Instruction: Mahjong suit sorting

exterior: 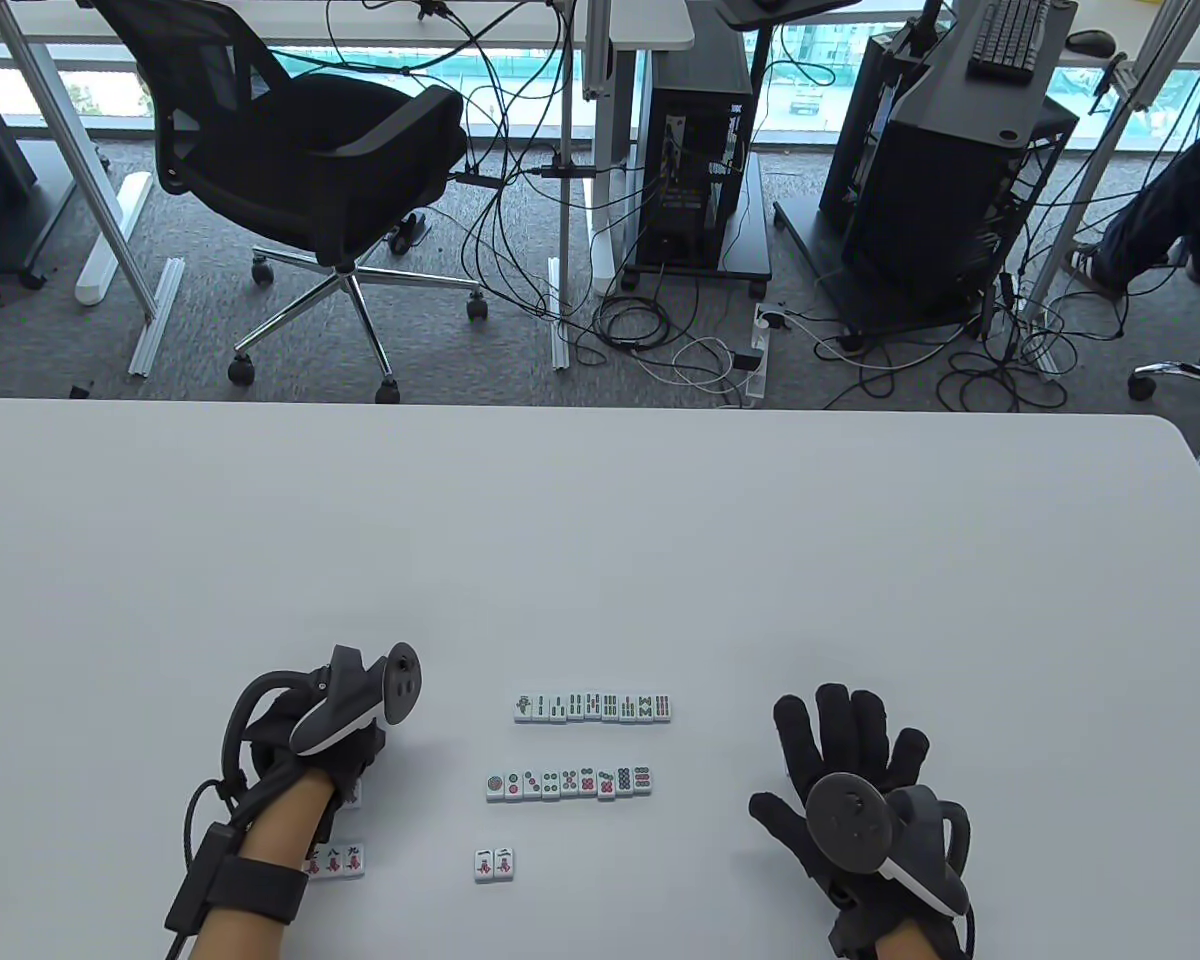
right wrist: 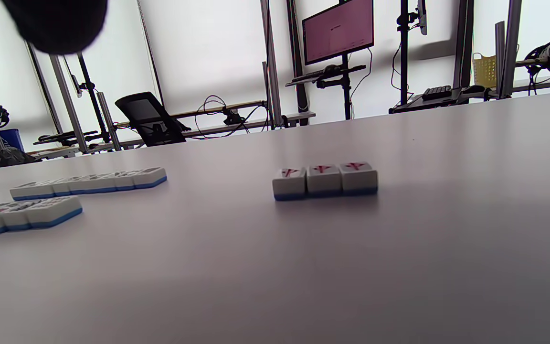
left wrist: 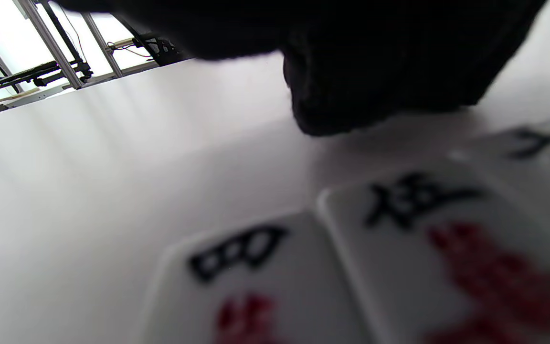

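Observation:
Three lines of mahjong tiles lie face up mid-table: a bamboo row (exterior: 593,706), a dots row (exterior: 570,783) and two character tiles (exterior: 494,865). My left hand (exterior: 345,765) arches over more character tiles (exterior: 338,860) at the lower left. Its fingers are hidden under the tracker. In the left wrist view a dark fingertip (left wrist: 332,110) comes down to the table just behind the "four" tile (left wrist: 237,282) and "five" tile (left wrist: 428,248). My right hand (exterior: 840,760) lies flat with fingers spread and holds nothing. Three red-marked tiles (right wrist: 325,180) sit in front of its wrist camera.
The white table (exterior: 600,520) stretches far beyond the rows to its back edge. An office chair (exterior: 310,170), computer towers (exterior: 695,150) and cables stand on the floor behind. A rounded table corner (exterior: 1185,440) lies at the right.

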The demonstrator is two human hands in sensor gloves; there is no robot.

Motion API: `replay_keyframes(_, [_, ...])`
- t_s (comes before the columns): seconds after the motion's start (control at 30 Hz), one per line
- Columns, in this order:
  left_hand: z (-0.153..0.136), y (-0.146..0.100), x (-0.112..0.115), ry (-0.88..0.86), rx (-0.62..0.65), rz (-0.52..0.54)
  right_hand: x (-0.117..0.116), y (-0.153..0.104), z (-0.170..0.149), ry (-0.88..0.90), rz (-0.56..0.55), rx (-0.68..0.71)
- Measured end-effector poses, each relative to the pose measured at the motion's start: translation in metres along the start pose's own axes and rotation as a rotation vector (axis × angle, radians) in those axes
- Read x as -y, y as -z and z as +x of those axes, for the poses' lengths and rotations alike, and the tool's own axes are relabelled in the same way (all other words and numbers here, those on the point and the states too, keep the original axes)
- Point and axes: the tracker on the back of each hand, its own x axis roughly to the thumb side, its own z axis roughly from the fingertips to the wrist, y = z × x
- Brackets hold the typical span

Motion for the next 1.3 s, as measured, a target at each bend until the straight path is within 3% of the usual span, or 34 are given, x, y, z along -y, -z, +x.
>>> replay_keyframes(0.2, [0.003,-0.001,-0.002,0.038,-0.006,0.007,0.0,0.0,0.0,0.002,-0.006,0.002])
replay_keyframes(0.33, [0.014,-0.013,-0.01,0.036,0.055,0.056,0.0,0.0,0.0,0.006,-0.01,0.005])
replay_keyframes(0.57, [0.06,-0.053,-0.04,0.04,0.266,0.217,0.001,0.0,0.001,0.011,-0.013,0.006])
replay_keyframes(0.8, [0.107,-0.094,-0.055,-0.053,0.48,0.27,0.001,0.0,0.001,0.012,-0.017,0.011])
replay_keyframes(1.0, [0.132,-0.114,-0.046,-0.034,0.564,0.23,0.002,-0.001,0.003,0.019,-0.029,0.02])
replay_keyframes(1.3, [0.146,-0.11,-0.017,0.123,0.552,0.149,0.001,-0.002,0.005,0.021,-0.032,0.034])
